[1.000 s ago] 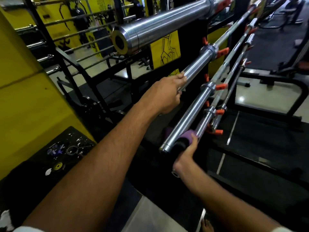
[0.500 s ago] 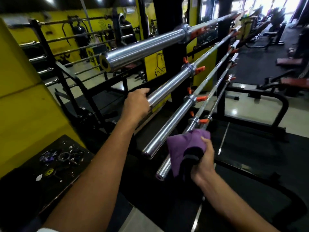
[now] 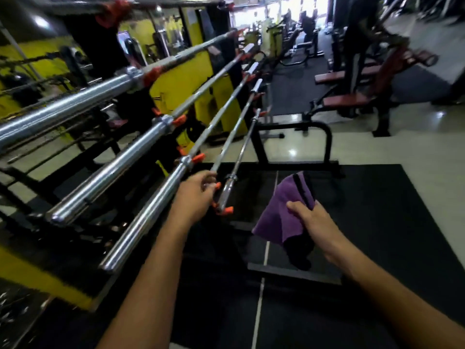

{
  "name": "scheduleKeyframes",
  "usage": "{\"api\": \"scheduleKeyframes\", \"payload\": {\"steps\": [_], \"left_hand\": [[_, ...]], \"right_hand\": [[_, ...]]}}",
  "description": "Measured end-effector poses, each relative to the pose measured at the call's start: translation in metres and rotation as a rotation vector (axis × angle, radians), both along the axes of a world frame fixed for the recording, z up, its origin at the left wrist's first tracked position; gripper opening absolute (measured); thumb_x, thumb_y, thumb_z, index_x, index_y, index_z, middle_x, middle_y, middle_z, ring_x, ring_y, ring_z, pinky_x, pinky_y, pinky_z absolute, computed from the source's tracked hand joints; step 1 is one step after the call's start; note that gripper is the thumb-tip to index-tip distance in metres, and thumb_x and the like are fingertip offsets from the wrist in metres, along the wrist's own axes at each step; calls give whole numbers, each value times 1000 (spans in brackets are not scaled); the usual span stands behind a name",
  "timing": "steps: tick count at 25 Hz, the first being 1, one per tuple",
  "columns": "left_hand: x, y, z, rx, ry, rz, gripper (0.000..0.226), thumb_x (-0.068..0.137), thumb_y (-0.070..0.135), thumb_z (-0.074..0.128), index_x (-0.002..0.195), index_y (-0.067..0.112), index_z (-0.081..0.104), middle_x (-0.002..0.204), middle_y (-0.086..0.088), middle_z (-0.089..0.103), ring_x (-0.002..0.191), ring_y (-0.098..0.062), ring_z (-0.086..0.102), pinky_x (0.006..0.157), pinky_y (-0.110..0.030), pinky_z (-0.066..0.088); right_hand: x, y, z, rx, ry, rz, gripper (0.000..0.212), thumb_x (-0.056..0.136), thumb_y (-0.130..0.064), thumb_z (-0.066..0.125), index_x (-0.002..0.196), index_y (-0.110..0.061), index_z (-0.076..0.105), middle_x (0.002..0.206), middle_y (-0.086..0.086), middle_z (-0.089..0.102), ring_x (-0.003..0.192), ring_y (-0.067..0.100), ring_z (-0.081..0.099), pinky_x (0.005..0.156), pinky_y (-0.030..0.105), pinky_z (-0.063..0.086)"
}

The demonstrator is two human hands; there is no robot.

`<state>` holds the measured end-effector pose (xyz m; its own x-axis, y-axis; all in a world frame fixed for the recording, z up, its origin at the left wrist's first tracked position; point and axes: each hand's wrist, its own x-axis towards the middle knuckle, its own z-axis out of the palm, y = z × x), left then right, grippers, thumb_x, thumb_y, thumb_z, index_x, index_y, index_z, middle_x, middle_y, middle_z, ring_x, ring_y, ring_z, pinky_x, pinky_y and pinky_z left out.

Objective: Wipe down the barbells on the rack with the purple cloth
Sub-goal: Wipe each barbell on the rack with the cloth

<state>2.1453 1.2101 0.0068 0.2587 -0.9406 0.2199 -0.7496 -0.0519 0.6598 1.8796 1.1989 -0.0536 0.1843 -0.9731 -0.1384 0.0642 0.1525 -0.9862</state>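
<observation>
My left hand (image 3: pixel 195 197) curls round a low barbell (image 3: pixel 226 157), steadying it. My right hand (image 3: pixel 312 222) pinches the purple cloth (image 3: pixel 279 217) clear, ready to wipe.

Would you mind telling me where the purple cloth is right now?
In the head view, the purple cloth hangs from the right hand, right of the lowest barbell, touching no bar.

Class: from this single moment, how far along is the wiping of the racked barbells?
Done: cannot tell; no bar shows visible wipe marks. In hand: the right hand holds the purple cloth off the bars, while the left hand grips a lower barbell. Left: that bar and the lowest barbell beside it, at least.
</observation>
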Motion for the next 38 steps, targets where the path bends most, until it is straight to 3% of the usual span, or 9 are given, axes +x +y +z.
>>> {"api": "scheduleKeyframes", "payload": {"steps": [4,7,10,16,22,26,29,33,38], "left_hand": [[-107,-30,-94,200,113,-236,29,93,13,68,122,18,68,108,3,74,93,-1,68,83,-12,52],[-172,-45,-158,338,114,-322,27,93,21,69,120,25,68,104,11,73,94,4,67,82,-12,52],[-214,-61,-206,454,79,-378,29,94,27,68,123,28,67,107,14,71,100,1,67,90,-23,55],[-298,-122,-276,596,111,-559,32,95,29,67,125,38,60,113,19,67,106,2,64,92,-26,56],[-406,-197,-278,705,408,-912,99,79,39,83,151,55,18,150,30,30,135,12,34,113,-23,33],[-470,-263,-255,750,414,-1054,55,86,26,78,136,32,56,132,7,64,124,-14,60,110,-43,45],[-503,-310,-238,711,359,-1021,25,90,26,74,114,22,68,111,-1,71,109,-18,66,99,-50,50],[-573,-373,-207,522,155,-1038,26,91,26,73,114,36,68,109,14,66,104,-6,64,91,-33,55],[-638,-443,-181,337,-102,-987,47,90,35,70,129,50,47,121,26,62,109,4,60,92,-28,53]], "right_hand": [[-104,-23,-30,-304,558,13,12,92,-28,71,100,-29,63,94,-10,63,81,-4,62,65,10,44],[-181,-33,-65,-262,791,35,16,85,-29,75,99,-27,67,90,-7,67,83,10,66,72,28,52],[-239,-40,-94,-151,897,19,21,81,-31,78,80,-36,57,76,-13,64,74,10,66,66,30,53],[-343,-72,-145,38,820,-64,21,80,-41,82,82,-30,64,77,-13,67,74,0,64,64,25,47],[-422,-115,-130,76,548,-53,26,83,-22,82,107,-20,72,102,-4,75,99,13,71,88,32,54],[-476,-153,-126,184,300,-205,39,85,-9,76,122,-15,68,114,2,75,110,20,70,90,27,55],[-524,-187,-141,167,445,-240,52,84,-13,81,129,-27,60,115,-8,73,112,12,68,93,22,53],[-601,-262,-154,84,697,-51,76,80,-29,84,135,-53,38,110,-21,64,104,-3,64,91,16,51],[-651,-349,-171,-41,768,132,50,98,-22,61,112,-68,46,107,-26,64,100,-7,62,86,22,51]]}}
